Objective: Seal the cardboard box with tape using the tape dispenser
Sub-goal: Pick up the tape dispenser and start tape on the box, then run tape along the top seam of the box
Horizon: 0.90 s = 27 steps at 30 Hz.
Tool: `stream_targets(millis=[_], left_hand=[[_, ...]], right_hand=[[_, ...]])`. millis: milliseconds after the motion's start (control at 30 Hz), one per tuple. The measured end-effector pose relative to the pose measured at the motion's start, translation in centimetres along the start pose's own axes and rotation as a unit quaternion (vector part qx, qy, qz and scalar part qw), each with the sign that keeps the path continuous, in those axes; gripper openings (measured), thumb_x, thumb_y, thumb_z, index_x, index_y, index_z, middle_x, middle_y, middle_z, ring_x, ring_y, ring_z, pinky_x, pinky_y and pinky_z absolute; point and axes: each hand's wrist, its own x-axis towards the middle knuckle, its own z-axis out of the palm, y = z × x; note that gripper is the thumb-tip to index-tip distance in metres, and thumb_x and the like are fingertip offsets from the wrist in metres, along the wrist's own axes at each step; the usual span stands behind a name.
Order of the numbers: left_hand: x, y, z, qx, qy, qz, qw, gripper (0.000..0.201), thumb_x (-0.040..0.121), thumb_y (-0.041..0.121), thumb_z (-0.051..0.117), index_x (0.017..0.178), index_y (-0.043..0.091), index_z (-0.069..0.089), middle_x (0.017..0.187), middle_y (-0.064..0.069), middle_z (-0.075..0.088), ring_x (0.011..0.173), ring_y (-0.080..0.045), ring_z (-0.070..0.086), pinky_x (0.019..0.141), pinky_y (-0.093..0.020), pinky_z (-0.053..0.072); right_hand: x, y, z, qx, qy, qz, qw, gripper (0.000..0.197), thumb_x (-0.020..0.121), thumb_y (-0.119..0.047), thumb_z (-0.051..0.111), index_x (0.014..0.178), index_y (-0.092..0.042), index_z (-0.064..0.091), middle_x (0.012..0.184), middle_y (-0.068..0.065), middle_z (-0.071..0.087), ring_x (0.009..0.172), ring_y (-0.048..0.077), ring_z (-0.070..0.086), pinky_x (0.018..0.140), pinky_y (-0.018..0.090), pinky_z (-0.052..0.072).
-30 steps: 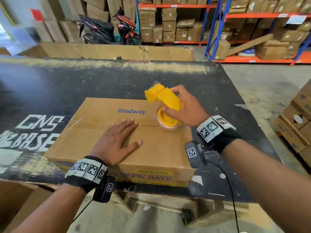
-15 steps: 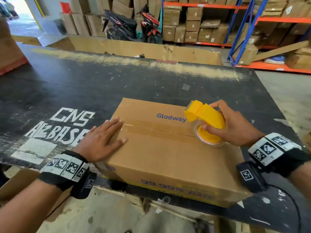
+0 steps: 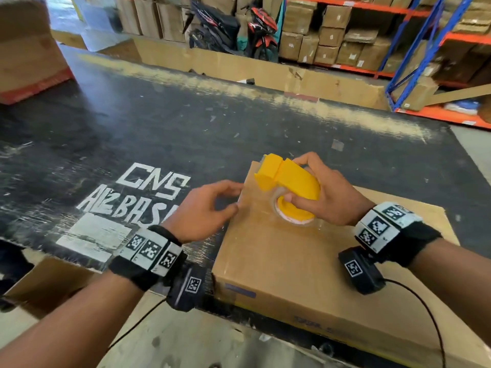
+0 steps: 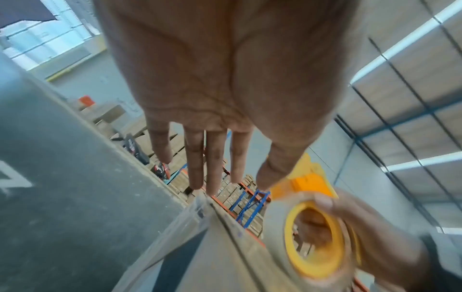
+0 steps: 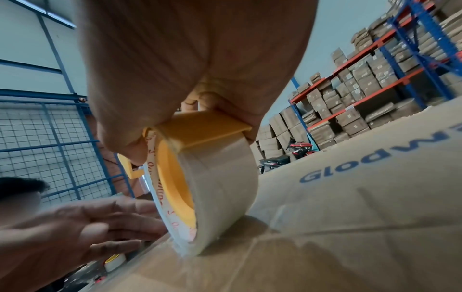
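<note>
Head view gives us, from the left, our left hand (image 3: 204, 211) with fingers loose beside the brown cardboard box (image 3: 305, 261) on the black bench (image 3: 159, 128), then our right hand (image 3: 329, 197) gripping the yellow tape dispenser (image 3: 288, 181). Only the right wrist view shows its tape roll (image 5: 220, 197) touching the box's top.

Right hand (image 3: 328, 197) around yellow tape dispenser (image 3: 288, 185) on cardboard box (image 3: 279, 261), left hand (image 3: 202, 211) alongside.

Brown cardboard box (image 3: 305, 261) flat on table; yellow tape dispenser (image 3: 288, 187) upright on its top.
</note>
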Motion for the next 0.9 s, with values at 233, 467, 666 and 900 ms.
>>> stream_targets(millis=[233,467,666,900], left_hand=[[4.1,2.2,-0.8,-0.434,-0.006,-0.176,0.883,0.031,0.101,0.015,0.054,0.131,0.011,0.061,0.087,-0.004,0.078,0.084,-0.021,0.078,0.083,-0.032,0.058],[5.2,2.5,-0.8,-0.445,0.005,-0.194,0.874,0.042,0.09,-0.005,0.066,0.13,0.004,0.059,0.098,-0.016,0.072,0.063,-0.011,0.07,0.066,-0.021,0.056],[4.3,0.2,-2.5,-0.378,0.047,-0.198,0.903,0.042,0.084,-0.004,0.073,0.122,0.003,0.058,0.09,-0.022,0.077,0.067,-0.017,0.071,0.073,-0.028,0.053],[2.7,-5.3,-2.5,-0.404,0.048,-0.254,0.877,0.046,0.085,-0.004,0.072,0.126,0.004,0.055,0.087,-0.016,0.078,0.07,-0.014,0.076,0.067,-0.022,0.056]], right_hand=[[0.0,-0.3,0.0,-0.023,-0.008,0.015,1.0,0.056,0.082,-0.05,0.071,0.125,-0.036,0.038,0.111,-0.016,0.061,0.094,0.006,0.064,0.074,0.036,0.057],[0.1,-0.8,0.0,-0.017,-0.022,0.01,1.0,0.067,0.074,-0.065,0.064,0.129,-0.038,0.037,0.115,-0.022,0.057,0.1,0.004,0.061,0.072,0.024,0.051],[0.3,-1.0,-1.1,-0.078,-0.058,-0.022,0.995,0.076,0.076,-0.073,0.062,0.143,-0.047,0.037,0.121,-0.013,0.063,0.1,0.013,0.063,0.08,0.027,0.052],[0.1,-1.2,-1.6,-0.193,-0.108,-0.005,0.975,0.09,0.072,-0.085,0.047,0.152,-0.047,0.03,0.111,-0.008,0.068,0.084,0.013,0.06,0.075,0.032,0.051]])
